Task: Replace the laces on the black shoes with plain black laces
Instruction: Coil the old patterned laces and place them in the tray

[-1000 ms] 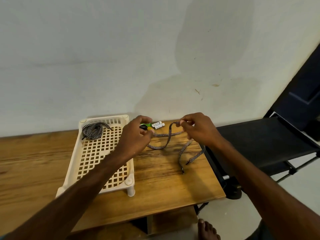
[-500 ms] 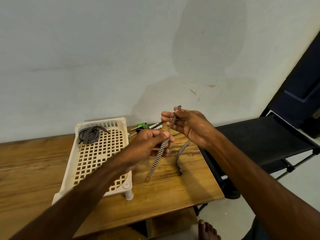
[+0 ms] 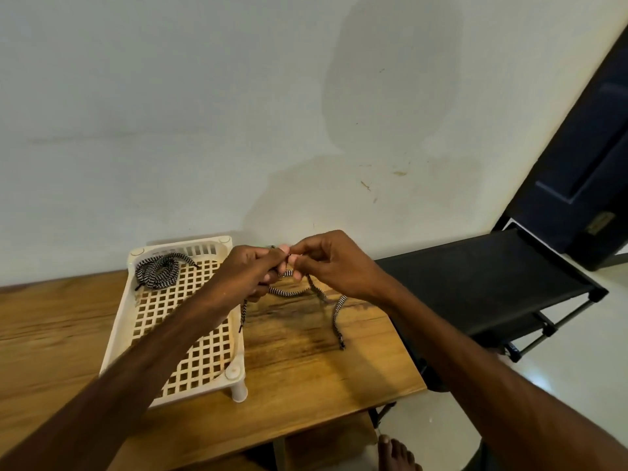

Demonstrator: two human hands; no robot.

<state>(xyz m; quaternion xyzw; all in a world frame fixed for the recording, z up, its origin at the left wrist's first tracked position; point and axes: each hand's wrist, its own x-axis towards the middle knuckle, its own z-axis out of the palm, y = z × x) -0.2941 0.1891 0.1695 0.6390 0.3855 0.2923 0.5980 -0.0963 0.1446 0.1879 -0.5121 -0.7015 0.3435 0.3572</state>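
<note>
As the two hands meet just above the surface (image 3: pixel 306 375), we see the left hand (image 3: pixel 249 275) and the right hand (image 3: pixel 334 266) fingertip to fingertip, each curled and pinching the same black-and-white striped lace (image 3: pixel 289 293).

A half-second before, the hands were raised and held apart, with the lace drawn up between them and lying across the right hand's straighter fingers. Now they have dropped and closed in on one short stretch of it. The slack sags in a loop onto the wood. One end hangs below the left hand at the edge of the white lattice tray (image 3: pixel 134 263). The other end trails to the right and lies flat on the surface, well clear of the tray.

A second striped lace (image 3: pixel 158 271) lies coiled in the far corner of the tray. We judge that the held lace is being gathered for the same treatment, so that both patterned laces are off and being put aside.

Neither the black shoes nor the plain black laces are in view, so we cannot tell where they are, and the re-lacing itself appears not yet begun.

A black folding frame (image 3: pixel 475 277) stands beside the surface, and a bare foot (image 3: pixel 396 453) shows below.
</note>
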